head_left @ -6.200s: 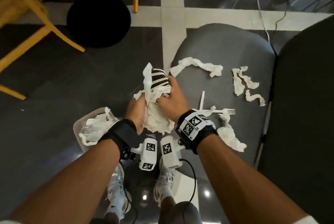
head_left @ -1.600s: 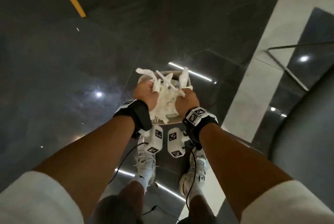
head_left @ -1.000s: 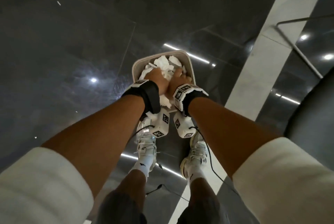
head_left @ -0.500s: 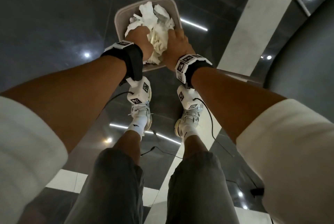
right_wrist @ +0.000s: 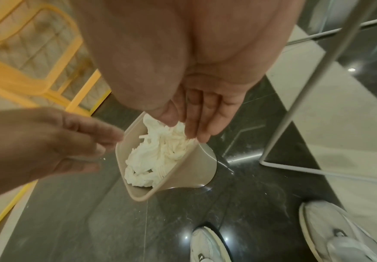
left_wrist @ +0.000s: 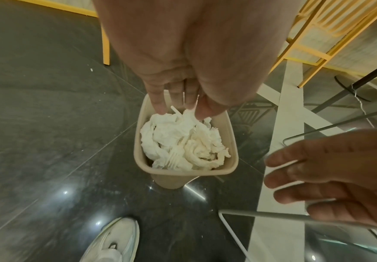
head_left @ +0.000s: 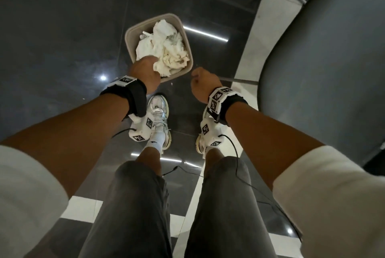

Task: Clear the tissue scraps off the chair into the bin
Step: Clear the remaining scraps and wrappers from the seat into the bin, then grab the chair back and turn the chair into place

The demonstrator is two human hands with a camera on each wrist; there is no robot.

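A beige bin (head_left: 129, 35) stands on the dark floor, filled to the rim with crumpled white tissue (head_left: 164, 49). A white plastic fork (left_wrist: 173, 159) lies among the tissue (left_wrist: 160, 140). My left hand (head_left: 145, 71) hovers over the bin's near edge with its fingers (left_wrist: 160, 106) hanging straight and holding nothing. Right of the bin, my right hand (head_left: 202, 81) is clear of it, empty, with fingers (right_wrist: 193, 122) straight. The grey chair seat (head_left: 323, 70) is at the right; no scraps show on the part in view.
The chair's thin metal legs (left_wrist: 272, 214) run along the floor just right of the bin (right_wrist: 187, 170). Yellow chair frames (left_wrist: 306, 44) stand beyond the bin. My shoes (head_left: 159, 116) are close in front of it, and a thin cable (head_left: 239, 176) trails from my right wrist.
Both hands were pressing the tissue down into the bin; now they have lifted off it. The right hand has moved right, away from the bin. The tissue stays in the bin.
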